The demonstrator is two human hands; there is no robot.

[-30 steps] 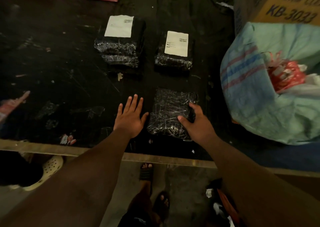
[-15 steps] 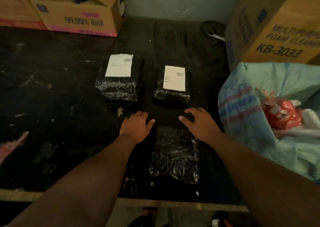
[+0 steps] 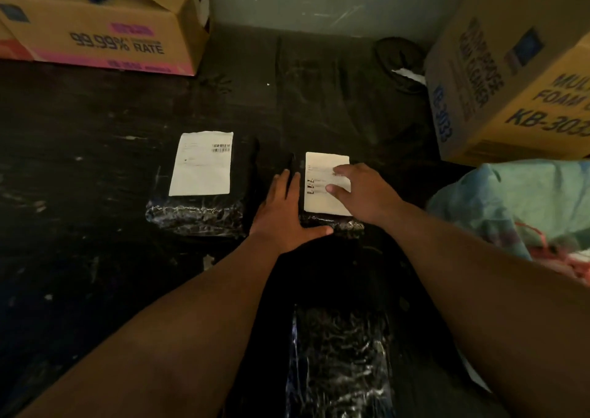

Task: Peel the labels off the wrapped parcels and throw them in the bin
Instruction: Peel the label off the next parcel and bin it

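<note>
Far out to the left of our left hand (image 3: 285, 215), a cardboard box (image 3: 105, 39) printed "99.99% RATE" sits at the back of the dark table (image 3: 64, 226). Just left of that hand lies a black wrapped parcel (image 3: 204, 207) with a white label (image 3: 202, 163) on top. Our left hand lies flat, fingers straight and together, against the left edge of the second parcel (image 3: 338, 224), thumb along its near edge. Our right hand (image 3: 367, 195) rests spread on this parcel's label (image 3: 322, 183), fingertips (image 3: 338, 171) touching the paper, gripping nothing. Below both hands, between our forearms, lies a third parcel (image 3: 338, 366), no label showing. Right of the right hand: a "KB-3033" box (image 3: 510, 92) and a pale woven sack (image 3: 498, 207).
</note>
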